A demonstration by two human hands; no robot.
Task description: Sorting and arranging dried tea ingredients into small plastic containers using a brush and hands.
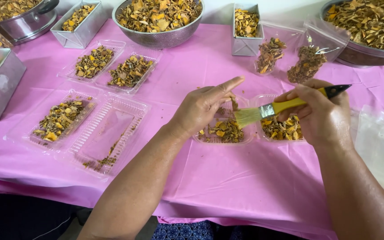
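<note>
Yellow-handled and pale-bristled, a paintbrush is being gripped in the right hand, the fingers being wrapped firmly around the handle while the dark tip is being pointed up and to the right. Its bristles are being held out leftward, just beside the left hand and above a clear hinged plastic tray lying open on the pink tablecloth. Both halves of that tray are being filled with dried yellow-brown chips. The left hand is being held over the tray's left half, the index finger being stretched out and the remaining fingers being curled down toward the chips; whether anything is being pinched cannot be told. Further left, two more open trays of the same chips are being kept on the cloth, and a metal colander of chips is being kept at the far edge
</note>
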